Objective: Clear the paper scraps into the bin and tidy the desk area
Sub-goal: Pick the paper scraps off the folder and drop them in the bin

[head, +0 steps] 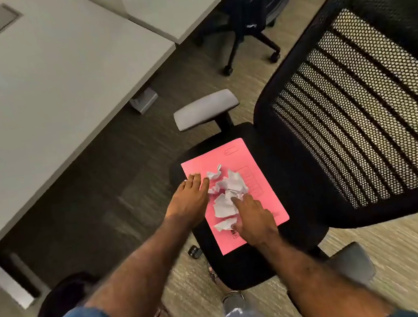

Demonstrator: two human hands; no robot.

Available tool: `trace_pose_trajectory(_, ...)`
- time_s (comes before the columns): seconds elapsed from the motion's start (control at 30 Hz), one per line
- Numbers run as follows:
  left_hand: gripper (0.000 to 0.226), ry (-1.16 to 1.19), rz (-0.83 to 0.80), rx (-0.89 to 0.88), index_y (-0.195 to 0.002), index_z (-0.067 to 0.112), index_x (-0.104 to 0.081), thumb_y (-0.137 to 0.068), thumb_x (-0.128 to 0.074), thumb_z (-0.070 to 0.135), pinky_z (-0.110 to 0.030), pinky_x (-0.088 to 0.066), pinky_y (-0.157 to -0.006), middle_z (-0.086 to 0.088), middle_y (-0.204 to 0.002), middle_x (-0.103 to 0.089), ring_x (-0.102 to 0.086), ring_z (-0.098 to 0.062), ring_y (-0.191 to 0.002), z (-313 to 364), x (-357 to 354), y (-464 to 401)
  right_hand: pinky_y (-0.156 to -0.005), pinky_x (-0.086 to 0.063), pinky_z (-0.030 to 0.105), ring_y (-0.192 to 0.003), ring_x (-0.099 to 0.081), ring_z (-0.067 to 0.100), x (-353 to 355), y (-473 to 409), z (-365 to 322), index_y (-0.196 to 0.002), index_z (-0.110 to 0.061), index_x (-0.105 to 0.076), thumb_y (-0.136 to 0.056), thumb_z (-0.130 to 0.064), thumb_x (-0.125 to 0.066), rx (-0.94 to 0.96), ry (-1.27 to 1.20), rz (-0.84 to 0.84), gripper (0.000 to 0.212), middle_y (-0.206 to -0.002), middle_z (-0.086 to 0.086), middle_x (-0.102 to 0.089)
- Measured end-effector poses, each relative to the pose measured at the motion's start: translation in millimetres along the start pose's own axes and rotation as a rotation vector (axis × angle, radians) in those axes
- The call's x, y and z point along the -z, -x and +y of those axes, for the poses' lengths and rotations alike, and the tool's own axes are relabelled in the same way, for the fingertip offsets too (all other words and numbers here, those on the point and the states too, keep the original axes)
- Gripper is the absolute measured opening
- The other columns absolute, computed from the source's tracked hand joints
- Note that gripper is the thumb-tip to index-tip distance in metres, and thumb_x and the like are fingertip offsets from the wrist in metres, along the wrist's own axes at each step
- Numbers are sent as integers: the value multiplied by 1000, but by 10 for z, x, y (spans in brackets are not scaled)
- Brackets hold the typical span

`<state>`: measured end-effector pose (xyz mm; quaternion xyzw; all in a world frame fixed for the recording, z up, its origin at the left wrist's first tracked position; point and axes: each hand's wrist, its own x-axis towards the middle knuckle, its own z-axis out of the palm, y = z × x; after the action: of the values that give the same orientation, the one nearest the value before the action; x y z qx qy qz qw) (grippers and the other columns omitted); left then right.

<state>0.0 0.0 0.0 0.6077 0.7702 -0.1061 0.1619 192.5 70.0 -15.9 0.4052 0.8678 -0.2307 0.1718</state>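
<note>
While a pink folder (244, 164) lies flat on the black seat (294, 172) of a mesh chair (372, 96), white scraps (227, 190) sit heaped on its middle. The left hand (188, 202) rests at the pile's 9 o'clock edge, fingers (198, 183) together and flat, gripping nothing. The right hand (256, 220) lies at the pile's 5 o'clock, index finger stretched onto a scrap, the other fingers loosely curled. A grey surface (39, 102) stands at 10 o'clock from the chair.
</note>
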Motion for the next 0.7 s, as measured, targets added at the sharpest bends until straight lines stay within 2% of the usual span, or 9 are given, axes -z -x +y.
trace_pose_trajectory(0.17, 75, 62, -107, 7, -164, 19, -8, -105, -53, 28, -50, -35, -124, -17, -172, -14, -20, -36, -159, 58, -280, -140, -91, -58, 46, -128, -53, 27, -302, -49, -30, -162, -37, -27, -89, -54, -76, -23, 20, -39, 90, -152, 5, -40)
trace_pose_trajectory(0.3, 87, 84, -152, 25, -164, 26, 0, -102, -61, 30, -56, -51, -107, -17, -172, -14, -24, -37, -157, 25, -455, -281, -86, -60, 46, -124, -53, 26, -540, -129, -109, -157, -40, -33, -87, -51, -79, -31, 27, 11, 84, -150, 5, -39)
trace_pose_trajectory(0.43, 92, 86, -136, 28, -162, 27, -4, -97, -69, 28, -54, -58, -93, -17, -166, -27, -43, -38, -146, 25, -562, -395, -84, -61, 52, -120, -56, 26, -706, -207, -188, -148, -40, -40, -86, -43, -82, -82, 7, 52, 75, -147, 6, -39)
trace_pose_trajectory(0.53, 93, 92, -101, 6, -160, 26, -9, -93, -74, 21, -50, -61, -85, -15, -154, -42, -55, -34, -131, 43, -627, -457, -81, -61, 47, -114, -60, 25, -814, -261, -207, -145, -38, -46, -88, -35, -83, -102, -17, 87, 68, -143, 5, -42)
trace_pose_trajectory(0.7, 90, 140, -47, -1, -157, 24, -15, -91, -74, 11, -47, -60, -78, -11, -135, -52, -60, -31, -117, 58, -703, -493, -81, -65, 41, -104, -65, 23, -933, -323, -201, -140, -30, -58, -92, -25, -78, -130, -87, 134, 52, -136, 3, -47)
